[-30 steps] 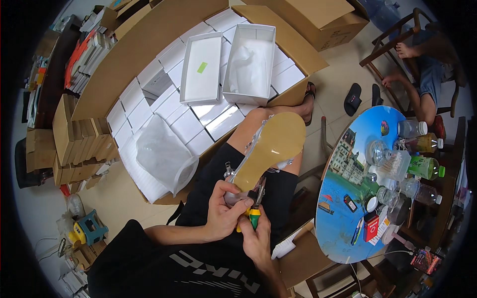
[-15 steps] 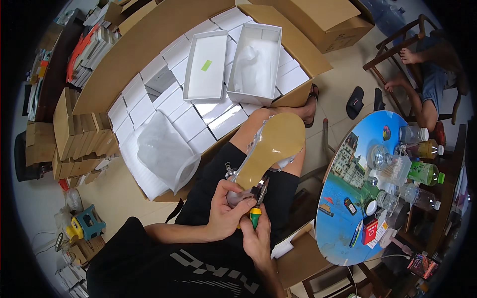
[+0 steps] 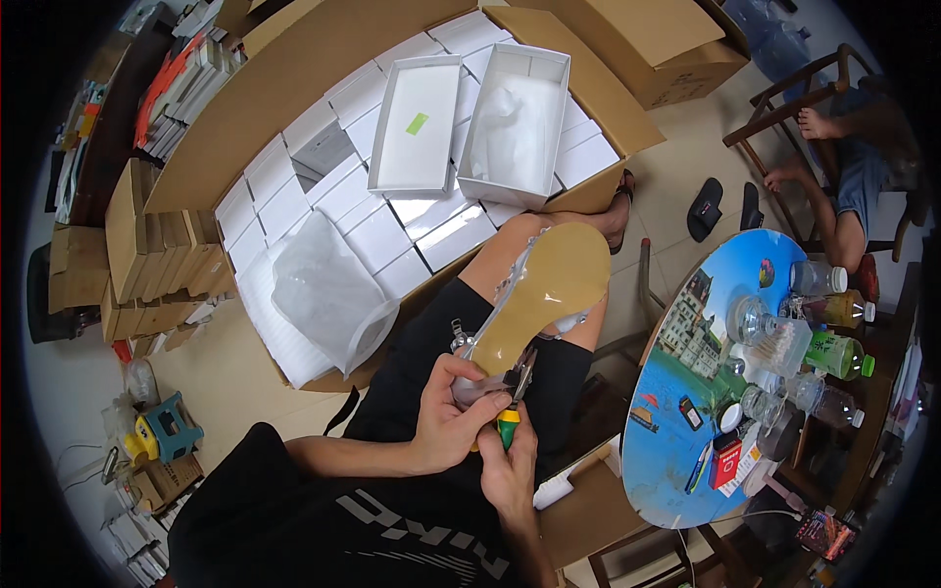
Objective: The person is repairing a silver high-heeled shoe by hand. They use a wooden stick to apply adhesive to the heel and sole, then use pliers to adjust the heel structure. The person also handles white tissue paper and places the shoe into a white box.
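Observation:
A sandal point(image 3: 564, 269) lies across my lap with its tan sole facing up and glittery straps showing along its sides. My left hand point(image 3: 446, 421) is closed round its heel end, thumb toward the pliers. In my right hand point(image 3: 510, 472) is a pair of pliers point(image 3: 508, 426) with green and yellow handles. The metal jaws are up against the heel end, beside my left thumb. Exactly what the jaws grip is hidden by my fingers. A shiny buckle point(image 3: 459, 333) sticks out left of the sole.
Ahead, a large carton point(image 3: 627, 108) holds rows of white boxes point(image 3: 377, 240), with an open shoebox point(image 3: 514, 181), its lid point(image 3: 414, 127) and a translucent bag point(image 3: 328, 284) on top. At right stands a round blue table point(image 3: 652, 470) with several bottles. Another person's foot point(image 3: 816, 124) shows beyond.
The view has shifted slightly. Both hands, the pliers and the sandal keep nearly the same position relative to one another.

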Action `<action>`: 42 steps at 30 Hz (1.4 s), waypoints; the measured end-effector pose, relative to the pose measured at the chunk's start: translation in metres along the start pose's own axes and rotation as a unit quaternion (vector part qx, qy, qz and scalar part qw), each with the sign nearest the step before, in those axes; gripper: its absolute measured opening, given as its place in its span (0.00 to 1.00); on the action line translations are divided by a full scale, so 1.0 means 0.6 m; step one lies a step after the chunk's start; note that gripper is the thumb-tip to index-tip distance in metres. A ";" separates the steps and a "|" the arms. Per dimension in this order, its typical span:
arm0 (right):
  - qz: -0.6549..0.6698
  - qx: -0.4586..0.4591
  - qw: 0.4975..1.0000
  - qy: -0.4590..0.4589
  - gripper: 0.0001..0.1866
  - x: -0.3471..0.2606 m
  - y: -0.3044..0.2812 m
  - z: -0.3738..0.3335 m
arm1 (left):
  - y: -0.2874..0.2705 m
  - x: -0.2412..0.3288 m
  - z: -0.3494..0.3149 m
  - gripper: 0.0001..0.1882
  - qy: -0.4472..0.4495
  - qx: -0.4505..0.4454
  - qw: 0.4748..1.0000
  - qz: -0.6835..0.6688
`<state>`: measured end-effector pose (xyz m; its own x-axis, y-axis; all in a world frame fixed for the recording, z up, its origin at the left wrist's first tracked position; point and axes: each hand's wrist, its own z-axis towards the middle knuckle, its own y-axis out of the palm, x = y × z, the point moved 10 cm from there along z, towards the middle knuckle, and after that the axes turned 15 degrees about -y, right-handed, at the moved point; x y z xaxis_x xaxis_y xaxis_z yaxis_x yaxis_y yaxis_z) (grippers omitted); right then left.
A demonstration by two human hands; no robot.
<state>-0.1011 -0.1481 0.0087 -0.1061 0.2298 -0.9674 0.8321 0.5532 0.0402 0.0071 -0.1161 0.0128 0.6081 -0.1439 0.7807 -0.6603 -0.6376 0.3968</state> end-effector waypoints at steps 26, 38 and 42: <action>0.020 0.011 1.000 0.001 0.14 -0.008 -0.002 0.002 | 0.004 0.004 -0.002 0.17 -0.002 0.005 1.000 -0.013; 0.013 0.010 1.000 0.003 0.13 -0.016 -0.002 0.005 | 0.005 0.006 0.000 0.17 0.002 0.006 1.000 -0.003; 0.009 0.013 1.000 -0.003 0.12 -0.009 -0.002 0.003 | 0.003 0.001 -0.001 0.17 -0.005 0.008 1.000 -0.001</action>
<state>-0.1005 -0.1515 0.0134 -0.0877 0.2341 -0.9682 0.8480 0.5276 0.0508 0.0063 -0.1167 0.0144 0.6137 -0.1495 0.7753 -0.6521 -0.6496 0.3909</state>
